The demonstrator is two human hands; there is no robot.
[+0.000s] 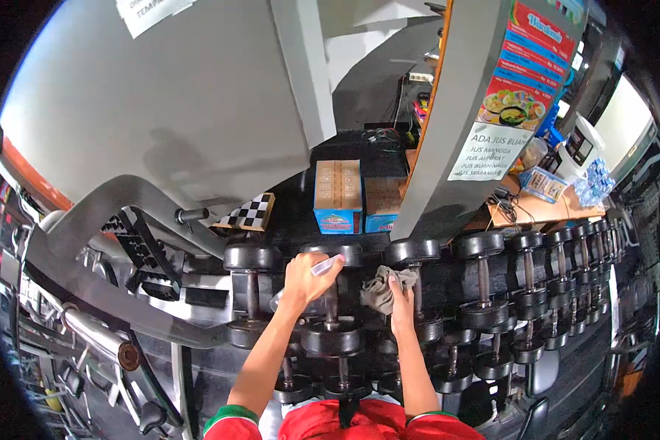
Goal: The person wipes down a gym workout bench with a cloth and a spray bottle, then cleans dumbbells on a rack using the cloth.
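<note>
My left hand (pixel 309 282) is closed around what looks like a spray bottle (pixel 327 265). Its pale top pokes out past my fingers, and most of its body is hidden by my hand and wrist. In my right hand (pixel 402 302) is a crumpled grey-brown cloth (pixel 380 290), gripped between thumb and fingers. Both hands are above a row of black dumbbells with metal handles. One dumbbell (pixel 332 339) lies just below my left hand, and another dumbbell (pixel 412 251) is partly covered by the cloth and my right hand.
More dumbbells (pixel 484 282) run off to the right, with a lower row beneath. Gym machine frames (pixel 125 326) stand at left. Beyond the rack are a cardboard box (pixel 338 194), a checkered board (pixel 248 213), a grey pillar (pixel 447 139) with a menu, and a wooden table (pixel 546 211).
</note>
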